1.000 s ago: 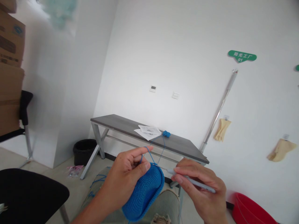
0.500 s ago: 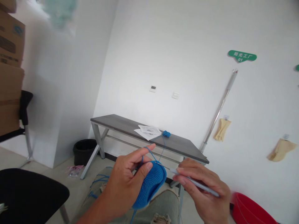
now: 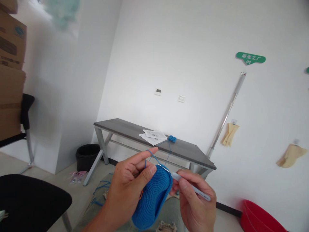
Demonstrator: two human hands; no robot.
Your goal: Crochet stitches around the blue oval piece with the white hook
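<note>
The blue crocheted piece [image 3: 152,198], a round, ribbed dome, sat above the person's lap, pinched at its rim by the left hand [image 3: 130,187], whose forefinger carried the blue yarn [image 3: 154,158]. The right hand [image 3: 195,206] was closed around a pale crochet hook [image 3: 190,189], its tip at the rim. Behind stood a grey bench [image 3: 135,129] with papers [image 3: 153,135] and a small blue yarn piece [image 3: 172,138].

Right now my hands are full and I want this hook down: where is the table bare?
The table is bare from its left end to the papers, and again right of the small blue piece. The middle, with papers and piece, is crowded.
</note>
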